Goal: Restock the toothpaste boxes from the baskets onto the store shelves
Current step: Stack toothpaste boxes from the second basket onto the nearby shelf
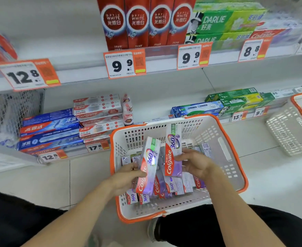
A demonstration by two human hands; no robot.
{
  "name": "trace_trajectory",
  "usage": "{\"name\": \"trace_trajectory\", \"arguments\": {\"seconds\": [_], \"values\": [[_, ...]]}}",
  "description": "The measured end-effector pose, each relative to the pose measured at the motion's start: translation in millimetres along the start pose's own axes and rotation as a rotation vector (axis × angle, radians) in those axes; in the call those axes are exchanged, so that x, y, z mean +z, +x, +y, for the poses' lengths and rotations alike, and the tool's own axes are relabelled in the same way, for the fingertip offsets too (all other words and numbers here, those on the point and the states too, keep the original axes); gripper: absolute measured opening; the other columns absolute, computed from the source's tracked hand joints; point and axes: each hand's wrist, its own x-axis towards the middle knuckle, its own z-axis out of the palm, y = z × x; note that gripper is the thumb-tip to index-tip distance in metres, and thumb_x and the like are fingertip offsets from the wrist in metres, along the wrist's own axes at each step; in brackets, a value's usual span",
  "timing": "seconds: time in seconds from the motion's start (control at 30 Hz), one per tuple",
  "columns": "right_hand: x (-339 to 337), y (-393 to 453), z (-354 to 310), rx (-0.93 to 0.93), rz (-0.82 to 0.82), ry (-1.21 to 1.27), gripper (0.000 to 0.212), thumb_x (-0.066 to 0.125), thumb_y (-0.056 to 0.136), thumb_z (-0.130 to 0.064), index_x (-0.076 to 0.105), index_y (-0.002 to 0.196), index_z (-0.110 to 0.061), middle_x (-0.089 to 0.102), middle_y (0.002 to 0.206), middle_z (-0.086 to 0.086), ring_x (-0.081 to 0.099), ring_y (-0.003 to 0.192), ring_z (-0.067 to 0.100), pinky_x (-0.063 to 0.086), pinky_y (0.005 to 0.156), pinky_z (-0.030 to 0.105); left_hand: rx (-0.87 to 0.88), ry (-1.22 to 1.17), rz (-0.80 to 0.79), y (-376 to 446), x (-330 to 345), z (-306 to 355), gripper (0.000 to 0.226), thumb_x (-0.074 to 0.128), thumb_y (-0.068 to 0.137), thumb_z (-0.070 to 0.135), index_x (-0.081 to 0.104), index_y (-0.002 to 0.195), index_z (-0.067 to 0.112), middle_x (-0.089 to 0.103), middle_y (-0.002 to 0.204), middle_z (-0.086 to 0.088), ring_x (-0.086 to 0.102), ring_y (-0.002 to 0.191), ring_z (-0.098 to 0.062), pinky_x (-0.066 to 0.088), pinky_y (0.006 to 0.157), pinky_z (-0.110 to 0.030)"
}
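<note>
This is a shop, in the toothpaste aisle. White metal store shelves (164, 86) run across the view, their front edges hung with orange-and-white price tags (124, 64) printed with large figures such as 12.8, 9.9 and 8.8. Boxed toothpaste is stacked in rows by brand: red Optic White boxes (145, 24) standing upright, green Darlie boxes (225, 22), and blue and red Colgate boxes (70, 125) lying flat. A white shopping basket (234, 157) with an orange rim sits on the tiled floor (45, 184).
</note>
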Motion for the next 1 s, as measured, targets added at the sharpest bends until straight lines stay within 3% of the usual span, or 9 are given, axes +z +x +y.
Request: {"name": "trace_trajectory", "arguments": {"seconds": [0.07,0.17,0.33,0.47,0.57,0.7,0.83,0.9,1.0], "values": [[21,-2,-5,-0.004,-0.095,-0.035,0.049,0.066,0.08,0.013,0.059,0.129,0.006,0.069,0.119,0.024,0.068,0.1,0.035,0.061,0.078,0.044,0.062,-0.053,-0.031,-21,-4,18,0.051,0.08,0.073,0.003,0.059,0.119,0.002,0.074,0.109,-0.016,0.069,0.092,-0.03,0.056,0.084,-0.043],[65,-14,-13,-0.026,-0.235,-0.111,0.04,0.065,0.083,0.012,0.062,0.122,0.004,0.072,0.113,0.02,0.072,0.094,0.031,0.061,0.079,0.044,0.185,-0.039,-0.076,-51,-14,41,0.078,0.086,0.064,0.008,0.052,0.134,0.006,0.066,0.129,-0.02,0.064,0.118,-0.04,0.048,0.104,-0.057],[127,-37,-26,-0.136,-0.375,-0.234,0.053,0.077,0.079,0.009,0.057,0.128,0.005,0.073,0.117,0.017,0.07,0.109,0.034,0.056,0.096,0.05,0.327,0.072,-0.003,-102,-38,67,0.08,0.089,0.07,0.007,0.049,0.14,0.011,0.066,0.131,-0.017,0.064,0.12,-0.038,0.048,0.104,-0.057],[157,-57,-30,-0.207,-0.405,-0.327,0.046,0.078,0.083,-0.002,0.059,0.125,0.0,0.074,0.116,0.012,0.071,0.108,0.029,0.057,0.096,0.045,0.363,0.117,0.111,-143,-57,76,0.099,0.099,0.051,0.014,0.05,0.136,0.006,0.071,0.123,-0.014,0.068,0.113,-0.035,0.055,0.096,-0.05],[170,-73,-35,-0.314,-0.378,-0.365,0.041,0.077,0.088,-0.015,0.062,0.126,-0.01,0.074,0.117,0.006,0.069,0.112,0.029,0.054,0.098,0.05,0.389,0.342,0.103,-174,-78,96,0.085,0.095,0.06,0.006,0.052,0.133,0.012,0.073,0.119,-0.009,0.07,0.11,-0.03,0.056,0.096,-0.047],[184,-96,-53,-0.527,-0.304,-0.463,0.076,0.091,0.07,-0.031,0.05,0.134,-0.027,0.073,0.118,0.0,0.073,0.1,0.026,0.06,0.081,0.044,0.4,0.562,0.014,-208,-105,126,0.073,0.089,0.069,-0.003,0.054,0.129,0.02,0.074,0.117,-0.003,0.072,0.107,-0.025,0.058,0.09,-0.04],[210,-116,-78,-0.671,-0.36,-0.64,0.063,0.082,0.083,-0.017,0.05,0.136,-0.03,0.074,0.117,0.004,0.073,0.104,0.025,0.06,0.083,0.052,0.465,0.644,0.004,-227,-125,142,0.07,0.092,0.068,0.008,0.056,0.126,0.023,0.074,0.117,0.001,0.072,0.107,-0.021,0.058,0.092,-0.041],[220,-124,-97,-0.731,-0.359,-0.713,0.07,0.081,0.083,-0.016,0.047,0.142,-0.034,0.074,0.115,0.003,0.07,0.11,0.022,0.06,0.085,0.044,0.536,0.579,0.072,-238,-142,149,0.06,0.09,0.07,0.011,0.06,0.121,0.02,0.076,0.112,-0.002,0.073,0.1,-0.02,0.059,0.087,-0.036],[238,-143,-133,-0.95,-0.253,-0.812,0.064,0.081,0.077,-0.023,0.056,0.135,-0.033,0.069,0.124,-0.009,0.063,0.119,0.008,0.053,0.086,0.018,0.687,0.443,0.203,-256,-170,159,0.058,0.093,0.068,0.025,0.064,0.118,0.018,0.077,0.107,-0.006,0.074,0.092,-0.022,0.06,0.081,-0.034]]}}
